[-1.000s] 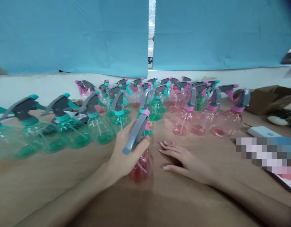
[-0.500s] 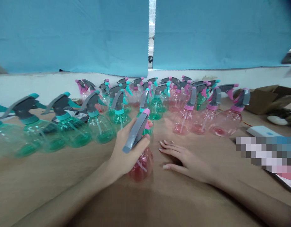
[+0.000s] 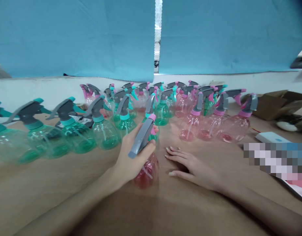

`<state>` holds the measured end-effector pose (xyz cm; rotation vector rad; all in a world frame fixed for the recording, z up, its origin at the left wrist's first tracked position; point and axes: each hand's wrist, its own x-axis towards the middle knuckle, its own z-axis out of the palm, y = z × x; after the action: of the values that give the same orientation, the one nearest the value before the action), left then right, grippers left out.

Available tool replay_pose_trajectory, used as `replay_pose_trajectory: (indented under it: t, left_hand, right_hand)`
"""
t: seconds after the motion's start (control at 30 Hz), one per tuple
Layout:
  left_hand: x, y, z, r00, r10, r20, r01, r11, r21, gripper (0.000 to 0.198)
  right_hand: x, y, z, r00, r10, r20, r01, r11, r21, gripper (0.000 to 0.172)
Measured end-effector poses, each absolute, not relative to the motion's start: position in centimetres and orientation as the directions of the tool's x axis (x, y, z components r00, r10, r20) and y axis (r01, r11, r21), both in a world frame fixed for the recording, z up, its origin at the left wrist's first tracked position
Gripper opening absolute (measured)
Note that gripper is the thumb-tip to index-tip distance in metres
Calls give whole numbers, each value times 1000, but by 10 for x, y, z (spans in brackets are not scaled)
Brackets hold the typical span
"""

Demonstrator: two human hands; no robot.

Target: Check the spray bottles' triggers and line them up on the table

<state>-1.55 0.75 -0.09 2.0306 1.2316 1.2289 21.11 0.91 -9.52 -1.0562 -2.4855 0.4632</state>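
My left hand [image 3: 131,149] is wrapped round the neck of a pink spray bottle [image 3: 146,173], below its grey trigger head. The bottle stands upright on the table, with reddish liquid and a dip tube showing through its clear body. My fingers partly hide its collar and pink trigger. To the right of it, my right hand [image 3: 187,164] lies flat on the tabletop with its fingers spread, holding nothing. Just beyond the hands stand a green spray bottle [image 3: 125,122] and a pink-collared spray bottle [image 3: 189,126].
A row of green spray bottles [image 3: 77,136] runs along the left. Several pink ones [image 3: 234,127] stand at the right, with mixed colours behind. Farther right are a cardboard box [image 3: 278,105], a white box [image 3: 272,137] and a blurred-out flat item [image 3: 283,164]. Blue cloth [image 3: 74,39] hangs behind.
The view has shifted very slightly. My left hand keeps its hold on the pink spray bottle, and my right hand rests in the same place.
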Motion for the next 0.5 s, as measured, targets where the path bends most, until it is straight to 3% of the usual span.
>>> replay_pose_trajectory:
  t: [0.5]
  left_hand:
    - [-14, 8, 0, 190, 842, 504, 462, -530, 711, 23]
  right_hand:
    - [212, 10, -96, -642, 739, 205, 620, 658, -428, 58]
